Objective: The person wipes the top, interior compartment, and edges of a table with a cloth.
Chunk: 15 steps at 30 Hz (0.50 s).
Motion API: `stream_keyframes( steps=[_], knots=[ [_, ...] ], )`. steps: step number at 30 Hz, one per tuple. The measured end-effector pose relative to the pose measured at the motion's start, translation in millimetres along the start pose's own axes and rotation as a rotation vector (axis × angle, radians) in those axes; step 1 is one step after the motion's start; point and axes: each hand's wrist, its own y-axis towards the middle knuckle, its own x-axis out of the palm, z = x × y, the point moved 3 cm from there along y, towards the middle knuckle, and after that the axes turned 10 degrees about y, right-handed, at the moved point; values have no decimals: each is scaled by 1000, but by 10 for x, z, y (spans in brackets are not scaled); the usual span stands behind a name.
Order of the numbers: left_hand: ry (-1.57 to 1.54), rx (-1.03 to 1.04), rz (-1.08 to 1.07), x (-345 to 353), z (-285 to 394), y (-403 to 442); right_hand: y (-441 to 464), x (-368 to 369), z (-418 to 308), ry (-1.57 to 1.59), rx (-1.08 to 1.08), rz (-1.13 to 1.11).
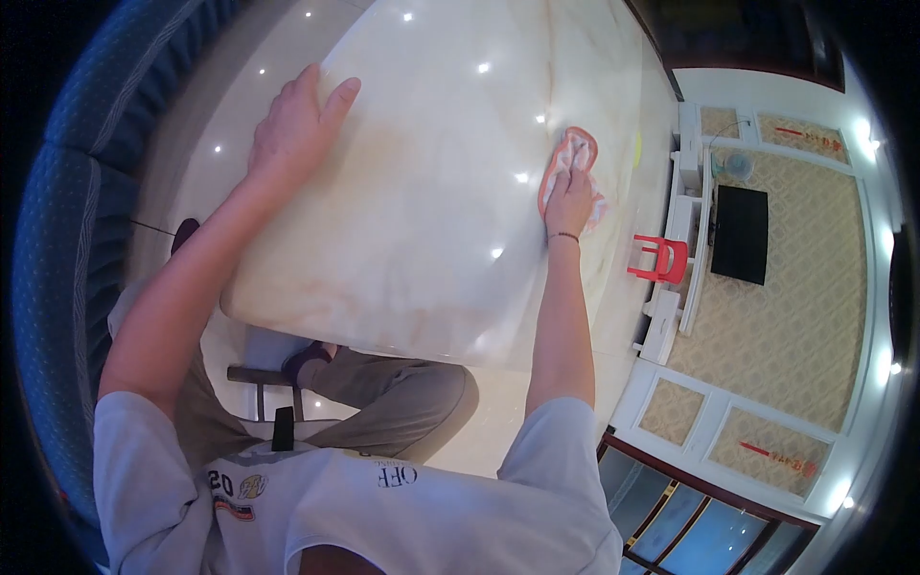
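A pale, glossy marble-patterned table (pixel 412 220) stretches out in front of me. My right hand (pixel 571 206) is over by the table's right side, pressing a bunched white cloth with an orange-pink border (pixel 578 144) against the top. Its fingers are closed on the cloth and partly hidden in the folds. At the table's left edge lies my left hand (pixel 292 129), holding nothing, with the thumb spread away from the fingers. Its fingertips reach over the edge and are partly hidden.
A blue sofa (pixel 72 259) runs along the left. Beyond the table's right side are a red plastic stool (pixel 661 259), a white cabinet (pixel 661 326) and a black television (pixel 742 235). A dark stool or chair frame (pixel 259 376) shows below the table's near edge.
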Motion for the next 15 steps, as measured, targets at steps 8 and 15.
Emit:
stream_keyframes(
  steps=[8, 15],
  knots=[
    [-1, -31, -46, -1, -11, -54, 77, 157, 180, -127, 33, 60],
    [13, -22, -41, -26, 26, -37, -1, 32, 43, 11, -64, 78]
  ],
)
